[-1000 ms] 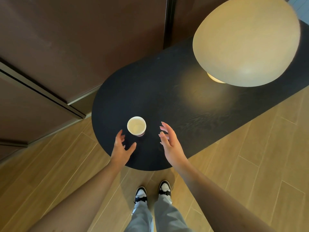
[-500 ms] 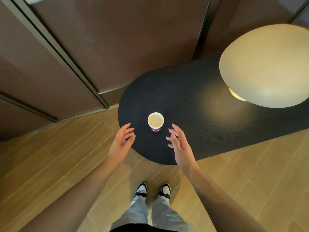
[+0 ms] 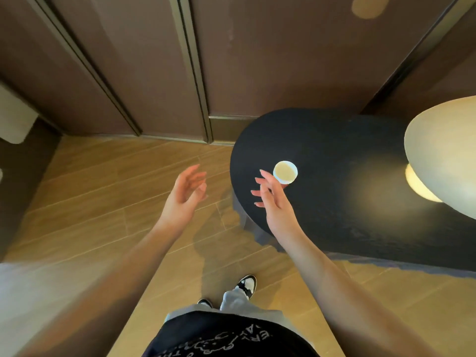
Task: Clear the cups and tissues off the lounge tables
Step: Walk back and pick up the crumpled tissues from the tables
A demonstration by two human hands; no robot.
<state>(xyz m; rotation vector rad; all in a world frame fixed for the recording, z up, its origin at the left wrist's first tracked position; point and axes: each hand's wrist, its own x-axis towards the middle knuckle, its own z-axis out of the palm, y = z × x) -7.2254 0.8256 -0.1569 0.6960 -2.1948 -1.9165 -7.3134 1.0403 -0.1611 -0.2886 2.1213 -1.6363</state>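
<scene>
Small white paper cup with a red base (image 3: pixel 285 172) stood upright on the dark oval wooden desk (image 3: pixel 334 191), near its rounded left end, apparently holding a pale liquid. Right hand (image 3: pixel 270 199) hovered just beside the cup's near-left side, fingers spread and relaxed, holding nothing; whether a fingertip touched the rim could not be told. Left hand (image 3: pixel 184 197) was well apart from it, out over the light wood-plank floor (image 3: pixel 103 202), fingers loose, also empty.

Judgement: step in hand was the grasp of the cup. Best done by wrapping the right hand round the wall below the rim and lifting straight up, level, since contents may spill; paper wall will dent if squeezed hard.

Surroundings: large cream dome lamp shade (image 3: pixel 443 155) overhung the desk's right part, well apart from the cup, no obstruction to a vertical lift. Brown panelled wall (image 3: pixel 257 60) behind. No tissues visible here.
</scene>
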